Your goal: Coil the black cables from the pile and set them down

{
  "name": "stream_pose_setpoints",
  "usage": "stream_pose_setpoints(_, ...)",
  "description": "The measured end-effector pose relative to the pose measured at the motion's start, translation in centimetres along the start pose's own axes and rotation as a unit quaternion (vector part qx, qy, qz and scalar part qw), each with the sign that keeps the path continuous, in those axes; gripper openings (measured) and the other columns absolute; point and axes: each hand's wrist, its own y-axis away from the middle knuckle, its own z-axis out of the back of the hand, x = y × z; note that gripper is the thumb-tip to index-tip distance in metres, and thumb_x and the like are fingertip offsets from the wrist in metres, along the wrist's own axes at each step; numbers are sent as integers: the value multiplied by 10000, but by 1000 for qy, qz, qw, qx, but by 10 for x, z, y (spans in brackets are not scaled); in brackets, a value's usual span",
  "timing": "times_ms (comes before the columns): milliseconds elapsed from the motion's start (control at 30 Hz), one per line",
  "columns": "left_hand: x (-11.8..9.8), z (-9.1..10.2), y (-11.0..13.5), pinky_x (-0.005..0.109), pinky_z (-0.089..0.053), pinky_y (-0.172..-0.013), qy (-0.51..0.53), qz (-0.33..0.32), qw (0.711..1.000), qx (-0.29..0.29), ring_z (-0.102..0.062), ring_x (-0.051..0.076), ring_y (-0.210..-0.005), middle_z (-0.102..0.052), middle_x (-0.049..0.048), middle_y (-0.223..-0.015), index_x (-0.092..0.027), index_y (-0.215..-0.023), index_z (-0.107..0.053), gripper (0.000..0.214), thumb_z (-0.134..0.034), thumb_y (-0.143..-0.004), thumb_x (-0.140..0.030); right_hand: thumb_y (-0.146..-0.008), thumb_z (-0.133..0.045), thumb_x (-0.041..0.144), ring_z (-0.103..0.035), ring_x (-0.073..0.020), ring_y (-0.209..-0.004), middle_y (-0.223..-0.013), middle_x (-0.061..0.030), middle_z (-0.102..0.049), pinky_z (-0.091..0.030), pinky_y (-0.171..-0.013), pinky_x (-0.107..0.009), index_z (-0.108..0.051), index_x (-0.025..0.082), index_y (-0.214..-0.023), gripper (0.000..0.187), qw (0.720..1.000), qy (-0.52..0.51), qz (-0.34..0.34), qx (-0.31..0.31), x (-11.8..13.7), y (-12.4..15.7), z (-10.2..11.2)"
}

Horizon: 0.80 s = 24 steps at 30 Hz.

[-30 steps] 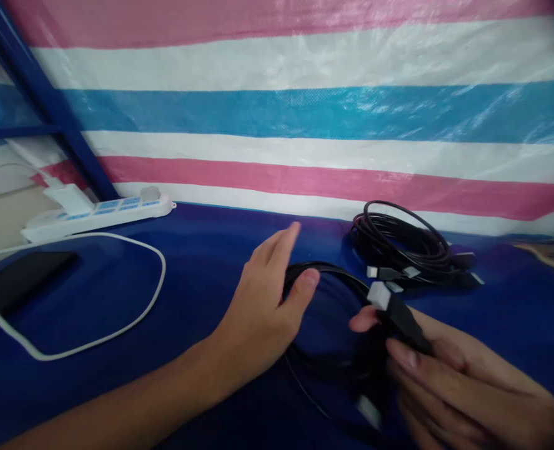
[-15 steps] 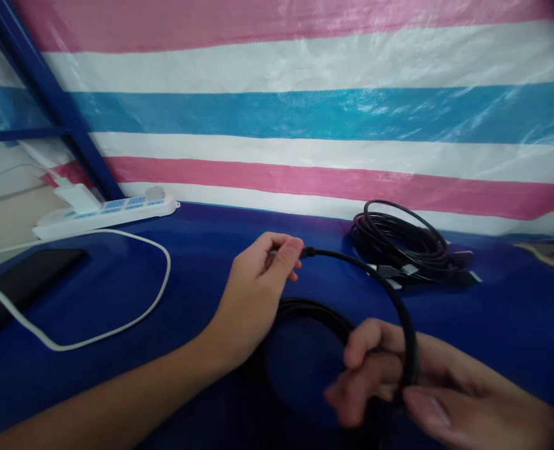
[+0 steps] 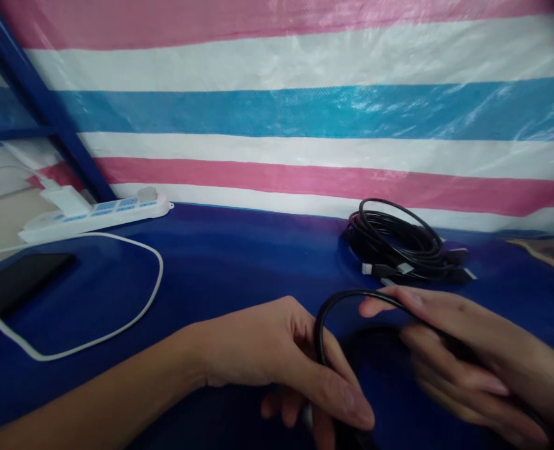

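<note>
black cable looping between both hands over the blue tabletop, left hand pinching it thumb-to-fingers, lower end lost in shadow, right hand kinda blurry, fingers half curled, cable running through, can't tell how tight, coiled cables behind, dark slab cut off at left edge

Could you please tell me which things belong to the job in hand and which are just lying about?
In use:
black cable, in left hand and right hand
probably coiled black cables

Lying about:
white power strip
white cable
dark flat object
</note>
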Motion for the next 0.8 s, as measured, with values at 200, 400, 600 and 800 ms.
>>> stream_pose_setpoints(200, 15, -2, -17, 147, -479, -401, 246, -151, 955, -71, -581, 79, -454, -647, 11, -590, -135, -743, -617, 122, -639, -805, -237, -794, -547, 614, -545, -114, -441, -568, -8, -577, -449, -414, -209, -730, 271, -923, 409, 989, -123, 62, 43, -8, 1, -15)
stream_pose_setpoints(400, 24, -22, -23, 129, -515, -502, 339, -224, 911, -66, -628, 66, -520, -644, 28, -638, -103, -742, -648, 229, -547, -885, -252, -737, -690, 504, -619, -254, -1043, -1108, -29, -658, -518, -878, -372, -632, 373, -1110, 399, 977, 120, 167, -63, -25, 5, -38)
stream_pose_setpoints(600, 22, -20, -19, 162, -509, -517, 232, -160, 959, -7, -610, 57, -528, -654, 41, -832, -120, -856, -676, 102, -620, -810, -190, -797, -538, 615, -632, -273, -993, -1029, -16, -693, -531, -822, -422, -639, 293, -689, 355, 986, 9, 167, 0, -23, 3, -25)
stream_pose_setpoints(800, 18, -5, -20, 197, -483, -606, 186, -186, 960, -95, -605, 90, -639, -628, 26, -728, -128, -843, -609, 165, -669, -772, -264, -845, -494, 588, -316, -65, -258, -334, 78, -313, -431, -393, -225, -625, 264, -811, 351, 992, -122, -1, 31, -3, 3, -16)
